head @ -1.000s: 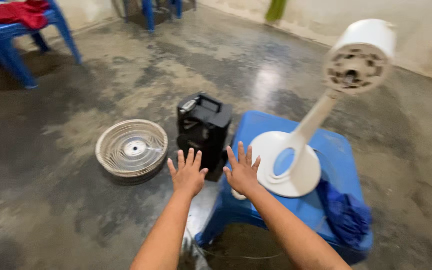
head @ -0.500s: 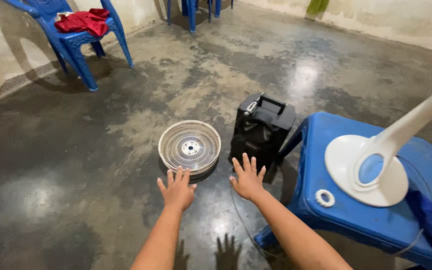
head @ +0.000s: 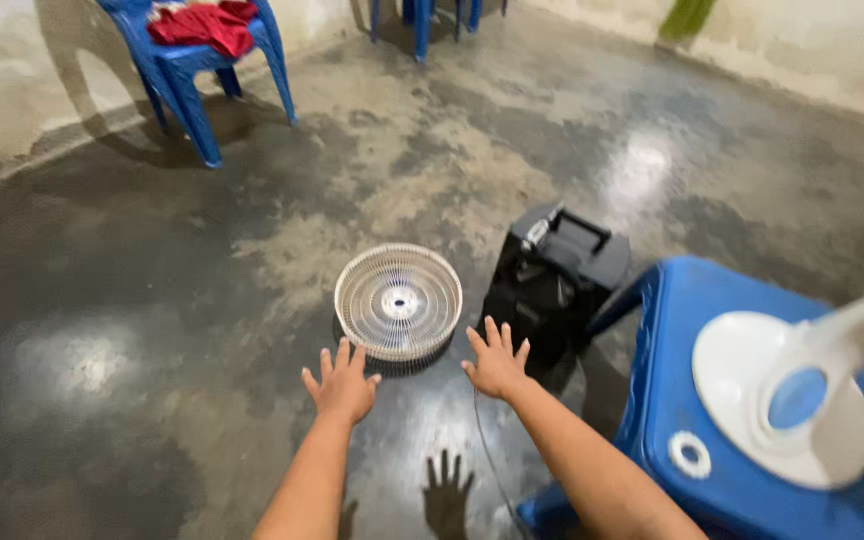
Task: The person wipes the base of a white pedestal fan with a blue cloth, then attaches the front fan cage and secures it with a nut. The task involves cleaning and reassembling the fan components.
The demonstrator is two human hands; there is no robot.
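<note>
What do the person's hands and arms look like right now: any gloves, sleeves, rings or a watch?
Both arms are bare as far as the picture shows, with no sleeve in view. The left hand and the right hand wear no gloves. No watch, band or ring shows on either wrist or any finger from this back-of-hand view.

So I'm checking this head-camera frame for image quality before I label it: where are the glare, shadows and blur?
Head view: bright glare patches on the glossy floor, another beyond the black speaker; a spread-finger shadow falls below the right hand; the left hand and fan grille read fairly sharp; the white fan base at the right edge looks soft and stretched.
</note>
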